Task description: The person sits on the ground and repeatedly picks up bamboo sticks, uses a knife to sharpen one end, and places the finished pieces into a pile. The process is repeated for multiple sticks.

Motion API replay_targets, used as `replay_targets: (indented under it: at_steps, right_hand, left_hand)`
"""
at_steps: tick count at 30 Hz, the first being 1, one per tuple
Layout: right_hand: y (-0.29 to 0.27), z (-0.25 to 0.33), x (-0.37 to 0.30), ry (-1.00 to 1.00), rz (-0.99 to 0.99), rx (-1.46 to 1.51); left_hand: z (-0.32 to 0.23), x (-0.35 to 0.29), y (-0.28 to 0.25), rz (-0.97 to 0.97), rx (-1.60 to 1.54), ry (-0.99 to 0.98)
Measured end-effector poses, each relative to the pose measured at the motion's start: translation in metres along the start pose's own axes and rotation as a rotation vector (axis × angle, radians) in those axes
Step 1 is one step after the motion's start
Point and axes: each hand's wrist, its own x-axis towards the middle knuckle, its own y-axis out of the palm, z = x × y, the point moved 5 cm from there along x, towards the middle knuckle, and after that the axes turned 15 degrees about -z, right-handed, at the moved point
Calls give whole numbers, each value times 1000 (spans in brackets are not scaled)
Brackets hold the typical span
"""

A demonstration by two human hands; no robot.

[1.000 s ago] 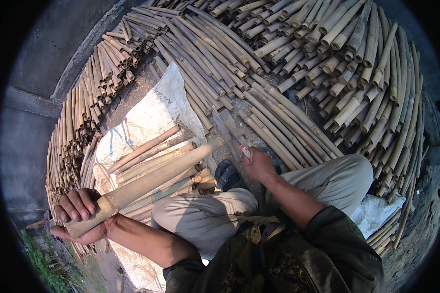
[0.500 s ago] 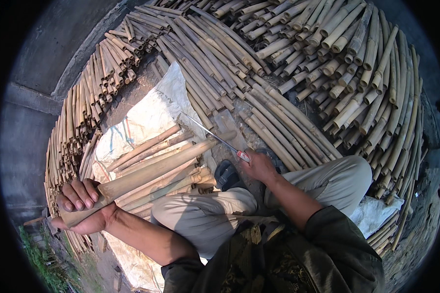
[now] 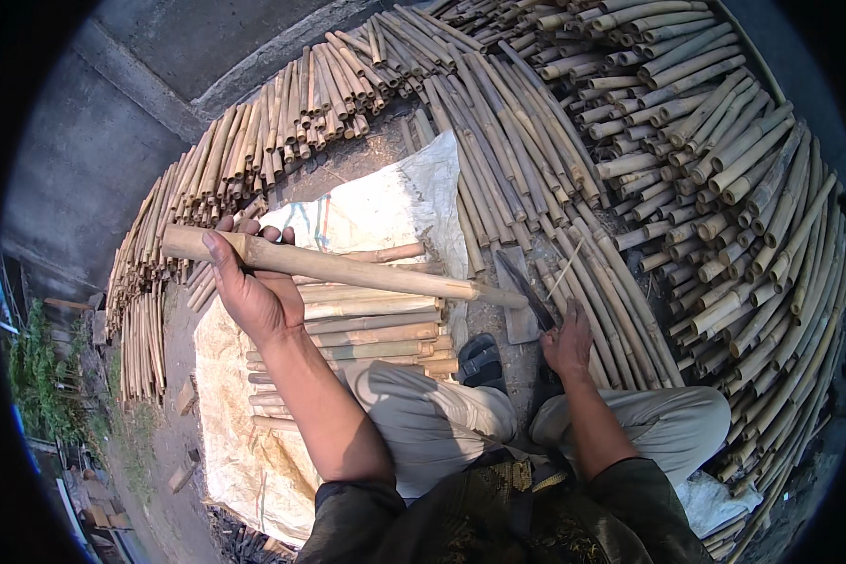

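Note:
My left hand (image 3: 258,287) holds a pale bamboo pole (image 3: 348,270) near its thick end, the thumb in front and the fingers behind. The pole slants down to the right, its far end over a flat grey board (image 3: 521,324) on the ground. My right hand (image 3: 568,340) is closed around the handle of a long-bladed knife (image 3: 538,305), its dark blade beside the pole's far end. A thin pale strip (image 3: 565,267) shows just beyond that hand. Several cut bamboo poles (image 3: 376,336) lie side by side below the held one.
A white woven sack (image 3: 385,202) is spread under the loose poles. Large stacks of bamboo (image 3: 714,160) rise at the right, with more bamboo (image 3: 301,108) along the grey wall (image 3: 150,75). My sandalled foot (image 3: 481,361) stands near the board. Green plants (image 3: 52,376) grow at far left.
The view has turned. My left hand has raised the bamboo pole's near end, and its palm and thumb now face me. The knife has swung, its dark flat side now showing.

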Motion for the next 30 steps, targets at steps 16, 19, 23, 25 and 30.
replay_targets:
  at_steps: [16, 19, 23, 25, 30]
  right_hand:
    - [43, 93, -14, -342, 430, 209]
    - [36, 135, -22, -993, -159, 196]
    - [81, 154, -21, -529, 570, 197]
    - [82, 184, -17, -627, 528, 271]
    - [93, 240, -14, -808, 453, 303]
  left_hand:
    - [32, -77, 51, 447, 519, 242]
    - [45, -125, 69, 719, 535, 184]
    - [55, -153, 77, 886, 506, 174]
    - [59, -155, 76, 919, 530, 166]
    - [61, -144, 70, 831, 549, 196]
